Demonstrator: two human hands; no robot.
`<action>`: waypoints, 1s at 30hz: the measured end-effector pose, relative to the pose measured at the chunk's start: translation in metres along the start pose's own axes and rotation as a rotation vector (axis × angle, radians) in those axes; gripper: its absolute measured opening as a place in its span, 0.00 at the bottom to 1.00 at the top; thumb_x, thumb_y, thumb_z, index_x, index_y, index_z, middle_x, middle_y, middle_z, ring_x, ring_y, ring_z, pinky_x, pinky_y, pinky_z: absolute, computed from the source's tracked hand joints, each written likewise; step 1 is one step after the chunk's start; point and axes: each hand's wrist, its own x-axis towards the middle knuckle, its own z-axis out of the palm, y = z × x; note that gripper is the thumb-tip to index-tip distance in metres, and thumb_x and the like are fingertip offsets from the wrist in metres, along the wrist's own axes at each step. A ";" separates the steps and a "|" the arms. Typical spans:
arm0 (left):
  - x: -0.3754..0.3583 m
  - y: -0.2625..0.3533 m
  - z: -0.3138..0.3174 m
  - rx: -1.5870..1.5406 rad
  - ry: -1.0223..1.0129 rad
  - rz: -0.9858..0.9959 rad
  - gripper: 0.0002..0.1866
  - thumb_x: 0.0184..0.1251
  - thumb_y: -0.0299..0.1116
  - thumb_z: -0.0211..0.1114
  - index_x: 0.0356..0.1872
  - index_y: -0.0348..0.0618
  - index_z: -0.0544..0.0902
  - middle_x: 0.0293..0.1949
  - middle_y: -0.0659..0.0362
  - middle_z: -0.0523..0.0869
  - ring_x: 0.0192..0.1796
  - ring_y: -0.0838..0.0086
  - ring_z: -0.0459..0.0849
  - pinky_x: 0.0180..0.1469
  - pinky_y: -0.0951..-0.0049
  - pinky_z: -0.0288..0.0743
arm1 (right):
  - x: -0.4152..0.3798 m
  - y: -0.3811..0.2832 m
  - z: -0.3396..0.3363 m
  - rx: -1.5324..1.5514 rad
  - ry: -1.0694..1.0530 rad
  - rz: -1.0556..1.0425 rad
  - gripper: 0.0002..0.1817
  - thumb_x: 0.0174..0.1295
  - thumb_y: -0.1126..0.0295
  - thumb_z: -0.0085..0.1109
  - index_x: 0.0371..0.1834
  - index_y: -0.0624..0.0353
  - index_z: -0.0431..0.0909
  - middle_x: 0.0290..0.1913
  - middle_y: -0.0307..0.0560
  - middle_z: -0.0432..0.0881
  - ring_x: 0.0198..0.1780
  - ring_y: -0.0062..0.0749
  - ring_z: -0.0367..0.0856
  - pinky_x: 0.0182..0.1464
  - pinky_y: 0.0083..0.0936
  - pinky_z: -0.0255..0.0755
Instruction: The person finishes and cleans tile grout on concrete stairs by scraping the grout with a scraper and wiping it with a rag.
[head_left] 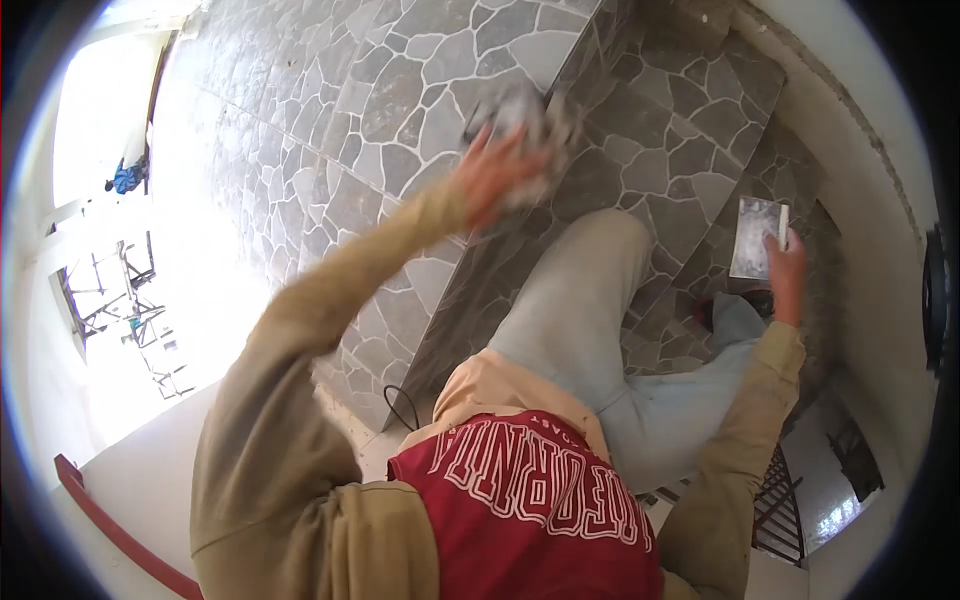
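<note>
My left hand is over a grey, crumpled cloth at the edge of the upper stone-patterned step. Motion blurs both; the fingers look spread on the cloth, pressing it against the tiles. Over at the right, my right hand grips a flat rectangular tool with a pale, smudged face and a white strip along one side. That tool is held above the lower tiles, beside my shoe.
Lower stone-patterned tiles run beside my knees. A curved pale wall borders the right. A black cable loop lies near the step's corner. A red rail is at lower left, and a distant person in blue at far left.
</note>
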 end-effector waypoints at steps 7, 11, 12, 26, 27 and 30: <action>-0.403 0.214 -0.014 -0.619 -0.845 -1.065 0.24 0.53 0.25 0.64 0.54 0.52 0.85 0.48 0.45 0.88 0.58 0.47 0.84 0.64 0.49 0.76 | 0.004 0.008 -0.006 -0.027 -0.104 0.030 0.20 0.65 0.62 0.62 0.51 0.70 0.79 0.42 0.55 0.86 0.40 0.38 0.81 0.49 0.37 0.74; -0.506 0.162 -0.034 -0.253 -0.156 -1.370 0.19 0.67 0.26 0.60 0.58 0.35 0.81 0.48 0.43 0.89 0.51 0.52 0.88 0.55 0.58 0.82 | 0.007 0.010 -0.006 -0.035 -0.094 0.041 0.21 0.66 0.62 0.62 0.53 0.70 0.79 0.41 0.53 0.86 0.40 0.33 0.80 0.48 0.35 0.74; -0.515 0.118 -0.030 -0.220 0.111 -1.416 0.19 0.72 0.28 0.57 0.61 0.33 0.79 0.53 0.44 0.88 0.55 0.55 0.87 0.59 0.61 0.81 | 0.008 0.010 -0.005 -0.031 -0.103 0.032 0.21 0.66 0.62 0.62 0.53 0.70 0.79 0.41 0.53 0.86 0.40 0.33 0.80 0.48 0.35 0.74; 0.064 -0.053 -0.018 -0.003 0.323 -0.372 0.30 0.68 0.37 0.65 0.71 0.71 0.73 0.79 0.58 0.62 0.82 0.50 0.54 0.77 0.35 0.48 | -0.016 -0.007 -0.005 0.198 0.007 0.154 0.21 0.65 0.58 0.66 0.50 0.66 0.82 0.38 0.44 0.85 0.40 0.25 0.78 0.45 0.32 0.73; 0.094 -0.052 -0.025 0.018 0.346 -0.374 0.30 0.68 0.37 0.65 0.72 0.67 0.73 0.79 0.57 0.63 0.81 0.48 0.55 0.77 0.37 0.48 | -0.017 -0.006 0.000 0.343 0.018 0.092 0.19 0.66 0.59 0.64 0.48 0.65 0.81 0.33 0.42 0.83 0.33 0.25 0.78 0.37 0.33 0.73; 0.172 -0.093 -0.029 0.039 0.442 -0.229 0.33 0.71 0.41 0.64 0.77 0.60 0.67 0.78 0.57 0.65 0.80 0.46 0.57 0.76 0.40 0.50 | -0.033 -0.051 -0.015 0.398 -0.054 0.275 0.17 0.67 0.60 0.61 0.47 0.65 0.79 0.28 0.41 0.80 0.21 0.28 0.77 0.20 0.35 0.66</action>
